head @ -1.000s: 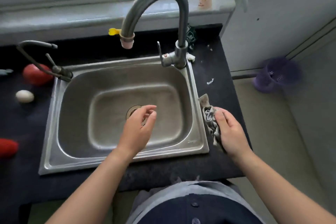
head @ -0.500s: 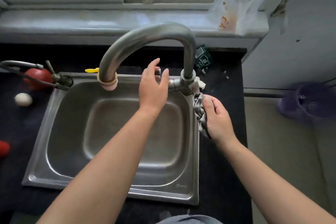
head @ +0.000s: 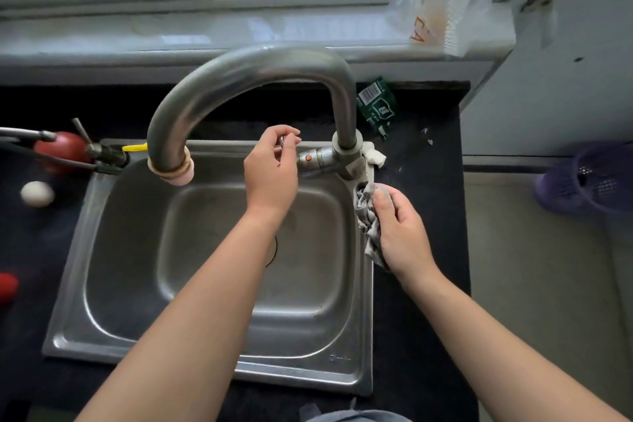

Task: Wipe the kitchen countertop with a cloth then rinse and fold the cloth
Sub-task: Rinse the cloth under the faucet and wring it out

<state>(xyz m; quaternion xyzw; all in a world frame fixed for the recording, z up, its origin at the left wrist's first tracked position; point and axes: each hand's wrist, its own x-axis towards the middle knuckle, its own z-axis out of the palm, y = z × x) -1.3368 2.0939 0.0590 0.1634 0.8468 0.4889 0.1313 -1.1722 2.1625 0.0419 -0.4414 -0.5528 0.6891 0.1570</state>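
1. The left hand point(head: 272, 171) is at the lever of the gooseneck faucet point(head: 239, 86). Its fingers point(head: 286, 134) are curled narrow around the lever tip, a pinch grip as far as I can see.
2. The right hand point(head: 402, 229) holds the grey cloth point(head: 366, 212) bunched in its fingers. The cloth is pressed on the right rim of the steel sink point(head: 68, 301), just below the faucet base.
3. No water comes from the spout, and the basin looks dry.
4. I judge that the wiping is mostly finished, but some white scraps point(head: 426, 140) and a green wrapper point(head: 376, 106) lie on the black countertop point(head: 421, 284) behind.
5. What is left: to open the water, rinse the cloth, wring it and fold it.
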